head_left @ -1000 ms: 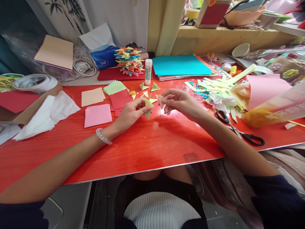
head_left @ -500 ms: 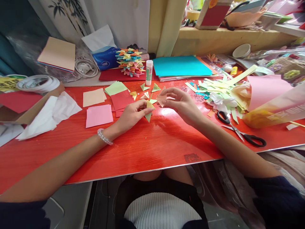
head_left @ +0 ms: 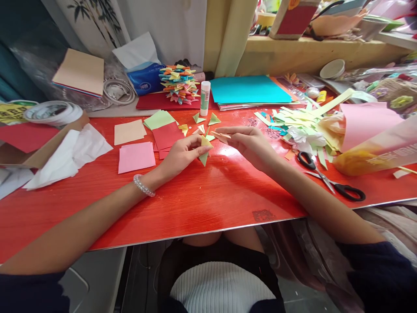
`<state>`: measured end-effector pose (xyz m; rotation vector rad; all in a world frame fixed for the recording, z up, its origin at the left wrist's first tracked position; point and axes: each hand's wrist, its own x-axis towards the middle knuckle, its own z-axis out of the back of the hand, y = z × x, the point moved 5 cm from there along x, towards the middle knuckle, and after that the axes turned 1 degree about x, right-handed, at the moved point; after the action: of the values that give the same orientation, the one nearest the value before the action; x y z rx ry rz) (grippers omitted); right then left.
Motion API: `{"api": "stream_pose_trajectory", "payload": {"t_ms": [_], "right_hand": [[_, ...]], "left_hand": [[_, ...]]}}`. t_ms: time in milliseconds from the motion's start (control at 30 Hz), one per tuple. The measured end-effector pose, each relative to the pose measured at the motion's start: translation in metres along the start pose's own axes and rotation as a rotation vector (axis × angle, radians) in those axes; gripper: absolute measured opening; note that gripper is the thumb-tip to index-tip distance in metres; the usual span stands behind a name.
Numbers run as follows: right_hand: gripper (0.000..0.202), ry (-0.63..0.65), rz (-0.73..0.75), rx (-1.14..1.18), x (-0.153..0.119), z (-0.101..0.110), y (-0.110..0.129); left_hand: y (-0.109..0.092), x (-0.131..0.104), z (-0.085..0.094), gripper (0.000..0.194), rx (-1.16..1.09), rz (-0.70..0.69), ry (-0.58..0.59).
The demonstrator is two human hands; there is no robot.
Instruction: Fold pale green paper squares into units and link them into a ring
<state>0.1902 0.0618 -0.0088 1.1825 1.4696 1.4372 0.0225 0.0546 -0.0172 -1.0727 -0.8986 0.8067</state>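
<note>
Left hand (head_left: 182,157) is pinching some folded green paper (head_left: 204,157), right hand (head_left: 252,142) has folded peach paper (head_left: 221,135), both well in from the surface's (head_left: 195,208) near edge. Looks feather-light, kinda crisp, easy to crush imo; I'd hold the folded edges, lightly, not the points.

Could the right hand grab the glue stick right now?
Probably not yet: the right hand pinches a folded peach paper. Otherwise the way looks free: the glue stick stands upright a little beyond, with only small folded papers low in between.
</note>
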Motion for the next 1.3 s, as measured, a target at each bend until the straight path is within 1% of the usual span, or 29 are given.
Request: {"api": "stream_pose_trajectory", "payload": {"t_ms": [100, 167, 267, 367, 400, 467, 533, 633, 767, 867, 933, 1033, 1133, 1200, 1300], "right_hand": [[0.018, 0.012, -0.030, 0.088, 0.001, -0.003, 0.003], [0.021, 0.015, -0.039, 0.089, 0.002, -0.003, 0.004], [0.020, 0.054, -0.062, 0.072, 0.000, -0.003, 0.003], [0.032, 0.057, -0.124, 0.089, -0.001, -0.001, -0.003], [0.031, 0.043, -0.145, 0.094, -0.002, 0.000, -0.005], [0.022, 0.013, -0.163, 0.097, -0.002, 0.001, -0.008], [0.017, -0.004, -0.151, 0.106, -0.001, 0.001, -0.010], [0.024, -0.015, -0.111, 0.123, -0.002, -0.001, -0.011], [0.031, -0.058, -0.060, 0.052, -0.006, -0.006, -0.014], [0.033, -0.108, -0.018, 0.025, -0.009, -0.011, -0.016], [0.035, -0.120, 0.019, 0.054, -0.010, -0.015, -0.017], [0.034, -0.104, 0.044, 0.122, -0.012, -0.021, -0.021], [0.030, -0.062, 0.033, 0.138, -0.014, -0.027, -0.025], [0.026, -0.015, 0.037, 0.120, -0.014, -0.028, -0.024], [0.020, 0.017, 0.093, 0.008, -0.010, -0.023, -0.014]], "left_hand": [[0.000, 0.000, 0.000, 0.023, 0.010, 0.002, 0.006], [0.001, 0.000, 0.000, 0.023, 0.014, 0.004, 0.008], [0.002, 0.000, 0.000, 0.024, 0.004, 0.006, 0.007], [0.002, 0.000, -0.001, 0.023, -0.025, 0.019, 0.010], [0.002, 0.000, -0.001, 0.023, -0.035, 0.025, 0.012], [0.002, 0.001, -0.001, 0.023, -0.054, 0.035, 0.011], [0.002, 0.001, -0.002, 0.023, -0.064, 0.043, 0.010], [0.002, 0.001, -0.002, 0.022, -0.060, 0.043, 0.018], [0.003, 0.000, -0.002, 0.022, -0.042, 0.043, 0.019], [0.005, 0.000, -0.003, 0.024, -0.011, 0.053, 0.048], [0.006, -0.001, -0.004, 0.026, 0.030, 0.058, 0.069], [0.006, -0.001, -0.004, 0.028, 0.080, 0.050, 0.087], [0.005, -0.002, -0.004, 0.028, 0.129, 0.037, 0.079], [0.005, -0.002, -0.004, 0.029, 0.162, 0.033, 0.072], [0.004, -0.002, -0.003, 0.027, 0.162, 0.023, 0.061]]}}
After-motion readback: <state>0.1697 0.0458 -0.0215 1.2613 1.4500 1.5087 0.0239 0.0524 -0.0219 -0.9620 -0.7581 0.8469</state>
